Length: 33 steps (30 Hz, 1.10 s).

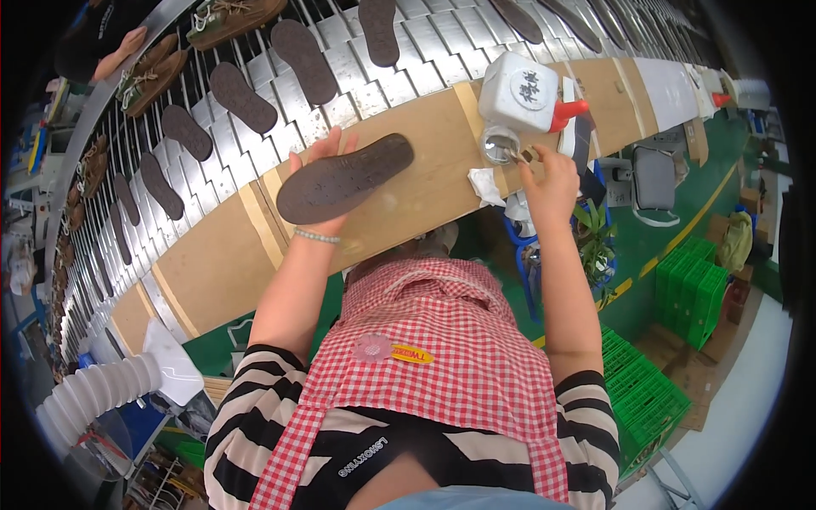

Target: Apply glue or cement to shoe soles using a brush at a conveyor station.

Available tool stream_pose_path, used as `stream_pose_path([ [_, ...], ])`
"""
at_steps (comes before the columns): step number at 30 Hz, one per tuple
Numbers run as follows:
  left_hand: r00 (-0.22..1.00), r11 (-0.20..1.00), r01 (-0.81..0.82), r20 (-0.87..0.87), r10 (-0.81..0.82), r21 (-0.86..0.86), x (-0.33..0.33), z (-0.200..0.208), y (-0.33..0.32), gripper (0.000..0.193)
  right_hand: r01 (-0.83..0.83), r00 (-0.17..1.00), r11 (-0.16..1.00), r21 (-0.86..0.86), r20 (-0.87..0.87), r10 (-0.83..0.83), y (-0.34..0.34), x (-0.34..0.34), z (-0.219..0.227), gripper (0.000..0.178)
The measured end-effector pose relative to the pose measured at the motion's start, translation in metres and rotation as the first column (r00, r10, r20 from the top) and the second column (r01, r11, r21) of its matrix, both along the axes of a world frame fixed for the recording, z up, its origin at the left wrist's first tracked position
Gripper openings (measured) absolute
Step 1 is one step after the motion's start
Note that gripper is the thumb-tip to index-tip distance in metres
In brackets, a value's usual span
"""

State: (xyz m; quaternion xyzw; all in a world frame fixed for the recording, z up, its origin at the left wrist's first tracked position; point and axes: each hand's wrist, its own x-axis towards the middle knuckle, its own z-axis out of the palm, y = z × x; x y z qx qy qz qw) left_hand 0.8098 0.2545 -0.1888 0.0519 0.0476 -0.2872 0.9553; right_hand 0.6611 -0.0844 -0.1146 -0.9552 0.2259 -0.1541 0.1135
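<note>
My left hand (326, 146) supports a dark brown shoe sole (340, 180) above the board-covered bench edge. The sole's dotted face is turned up, and my fingers show past its far edge. My right hand (552, 184) is closed in a pinch on a small brush-like tool (515, 156), mostly hidden by the fingers. The tool's tip is at the mouth of a small clear jar (498, 144). Just beyond the jar lies a white plastic bottle (520, 92) with a red nozzle. A crumpled white paper (485, 187) is beside the jar.
Several brown soles (303, 61) and brown shoes (231, 20) lie on the slatted metal conveyor (408, 76) beyond the board (433, 127). Another person's hand (133, 40) is at far left. Green crates (690, 289), a grey chair (654, 180) and a plant (595, 238) stand to the right.
</note>
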Motion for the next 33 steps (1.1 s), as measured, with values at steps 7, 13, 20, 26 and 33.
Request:
stream_pose_path([
  [7, 0.880, 0.913, 0.345, -0.413, -0.234, 0.218, -0.028, 0.033, 0.016, 0.070, -0.123, 0.990, 0.982, -0.141, -0.082, 0.112, 0.004, 0.022, -0.025, 0.041],
  [13, 0.855, 0.878, 0.478, -0.215, -0.472, -0.025, -0.044, 0.033, 0.009, 0.069, -0.044, 0.996, 0.999, 0.004, -0.079, 0.044, -0.009, 0.008, -0.010, 0.037],
  [20, 0.900, 0.925, 0.358, -0.216, -0.378, -0.126, -0.034, 0.089, -0.029, 0.067, -0.042, 0.974, 0.539, 0.841, 0.154, -0.164, 0.035, -0.002, 0.085, 0.044],
  [26, 0.929, 0.936, 0.351, -0.124, -0.350, -0.014, -0.034, 0.130, -0.057, 0.054, -0.569, 0.788, 0.788, 0.235, 0.429, 0.441, 0.113, 0.022, 0.167, 0.048],
  [33, 0.920, 0.929, 0.371, 0.143, -0.364, -0.020, -0.040, 0.151, -0.066, 0.058, -0.643, 0.696, 0.766, -0.006, 0.413, 0.587, 0.128, 0.030, 0.162, 0.050],
])
